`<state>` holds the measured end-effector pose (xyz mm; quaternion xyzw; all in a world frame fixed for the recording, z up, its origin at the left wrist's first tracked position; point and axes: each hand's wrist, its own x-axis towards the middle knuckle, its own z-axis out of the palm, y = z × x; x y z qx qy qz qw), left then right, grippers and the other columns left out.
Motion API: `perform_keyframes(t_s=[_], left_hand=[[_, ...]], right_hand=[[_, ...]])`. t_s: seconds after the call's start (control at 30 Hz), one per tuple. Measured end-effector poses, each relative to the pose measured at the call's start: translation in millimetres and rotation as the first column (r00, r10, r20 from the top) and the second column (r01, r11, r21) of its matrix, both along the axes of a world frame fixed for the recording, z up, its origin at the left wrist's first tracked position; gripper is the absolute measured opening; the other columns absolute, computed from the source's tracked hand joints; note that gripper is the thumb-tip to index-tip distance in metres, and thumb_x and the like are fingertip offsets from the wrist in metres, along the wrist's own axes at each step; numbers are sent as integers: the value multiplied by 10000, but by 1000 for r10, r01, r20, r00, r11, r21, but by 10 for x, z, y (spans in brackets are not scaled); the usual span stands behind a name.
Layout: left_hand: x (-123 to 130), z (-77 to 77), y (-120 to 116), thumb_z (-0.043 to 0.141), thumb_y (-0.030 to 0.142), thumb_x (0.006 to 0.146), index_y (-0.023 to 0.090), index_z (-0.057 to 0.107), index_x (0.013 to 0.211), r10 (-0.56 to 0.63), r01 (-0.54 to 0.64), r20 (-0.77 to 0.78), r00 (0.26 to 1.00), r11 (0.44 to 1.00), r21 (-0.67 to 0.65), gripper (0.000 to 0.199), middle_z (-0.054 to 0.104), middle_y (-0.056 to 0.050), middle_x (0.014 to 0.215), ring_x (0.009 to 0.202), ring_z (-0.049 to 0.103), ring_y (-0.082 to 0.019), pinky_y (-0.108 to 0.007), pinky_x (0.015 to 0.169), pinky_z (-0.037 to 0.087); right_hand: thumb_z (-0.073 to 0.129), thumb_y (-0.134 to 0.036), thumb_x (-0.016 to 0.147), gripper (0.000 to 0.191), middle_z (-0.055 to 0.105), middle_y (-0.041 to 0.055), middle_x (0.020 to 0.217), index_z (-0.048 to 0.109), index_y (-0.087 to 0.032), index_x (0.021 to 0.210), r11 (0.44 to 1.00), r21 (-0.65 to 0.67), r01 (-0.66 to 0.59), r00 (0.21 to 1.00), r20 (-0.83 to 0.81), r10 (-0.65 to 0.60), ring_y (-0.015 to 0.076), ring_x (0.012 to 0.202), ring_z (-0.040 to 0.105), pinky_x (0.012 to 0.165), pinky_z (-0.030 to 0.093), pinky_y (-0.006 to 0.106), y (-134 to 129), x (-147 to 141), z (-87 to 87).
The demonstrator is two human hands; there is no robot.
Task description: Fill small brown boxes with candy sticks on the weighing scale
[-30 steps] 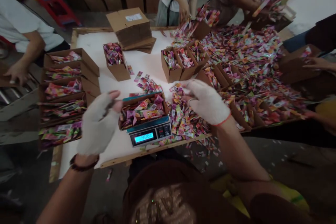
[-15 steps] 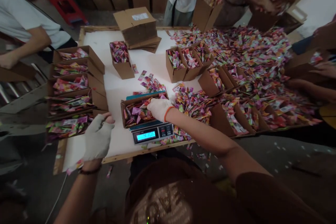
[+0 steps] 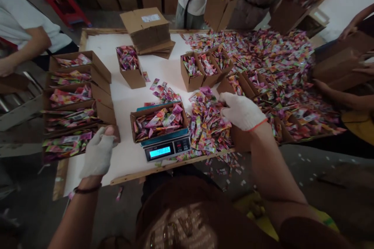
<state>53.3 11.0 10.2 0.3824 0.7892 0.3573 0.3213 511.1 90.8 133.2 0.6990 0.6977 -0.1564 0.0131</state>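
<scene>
My right hand, in a white glove with an orange cuff, hovers palm down over the right edge of a loose pile of candy sachets. Its thumb and fingers are apart, and I see nothing in them. My left hand, gloved with bare fingertips, hangs by the front corner of the left-hand boxes. Its fingers are loosely bent, a little apart, with nothing visible in them. Between my hands an open cardboard box full of sachets sits on a digital scale. The scale's lit digits are blurred.
Filled boxes stand in a row at the left, one box alone behind the scale, and more boxes to the right. Flattened cartons lie at the back. A sachet heap covers the right side. Co-workers stand around the table.
My right hand has left the box on the scale and moved right over the loose pile. The scale's digits differ. My left hand stays by the left boxes; the whole view has shifted slightly.
</scene>
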Motion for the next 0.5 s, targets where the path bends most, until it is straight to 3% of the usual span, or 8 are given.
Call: perform_keyframes(t_s=[0.07,0.13,0.23,0.3,0.4,0.47,0.5], left_hand=[[-65,-6,-122,812,709,851,258,723,1087,118,-115,103,988,993,-36,517,769,-75,975,914,766,-288,-398,755,662],[-76,30,-176,860,721,835,252,721,1064,151,-145,166,975,988,-46,540,752,-77,997,948,755,-292,-382,733,650],[24,137,-92,831,751,899,243,670,990,48,-37,188,981,998,-57,541,697,-56,969,950,728,-281,-378,742,646],[166,205,50,797,705,953,235,666,979,-41,57,182,982,995,-80,489,693,-50,950,903,719,-264,-361,707,633],[443,253,272,793,550,996,212,719,1086,-137,175,178,975,960,-218,358,744,-59,952,753,704,-219,-305,594,573],[604,256,341,741,437,1032,198,707,1159,-149,218,224,963,919,-328,272,762,-66,953,635,692,-191,-299,561,558],[654,254,339,701,395,1050,192,691,1168,-137,224,252,958,907,-357,235,764,-69,951,594,693,-185,-310,565,569]], right_hand=[[775,-199,976,323,886,121,1211,835,-237,1290,999,-27,42,995,94,-40,313,1094,820,941,601,343,9,70,-71],[765,-215,1000,379,881,149,1335,821,-223,1375,1000,-24,-1,999,34,2,324,1195,818,1008,609,356,8,-7,-133],[694,-227,1062,426,881,161,1376,804,-232,1474,995,0,-100,989,-112,99,336,1249,821,1082,615,393,-27,-160,-213],[651,-261,1097,427,869,219,1383,800,-221,1495,997,0,-76,992,-103,75,368,1249,827,1096,618,448,-84,-83,-308],[668,-387,1095,454,797,373,1462,803,-196,1484,972,-23,232,970,78,-230,438,1225,846,1052,637,542,-261,402,-578],[749,-509,1014,524,795,401,1444,834,-236,1454,882,-16,470,866,203,-458,462,1138,874,954,660,560,-427,817,-822],[816,-471,918,551,830,394,1302,859,-211,1403,859,-29,511,841,223,-493,488,1049,888,875,666,578,-508,994,-949]])
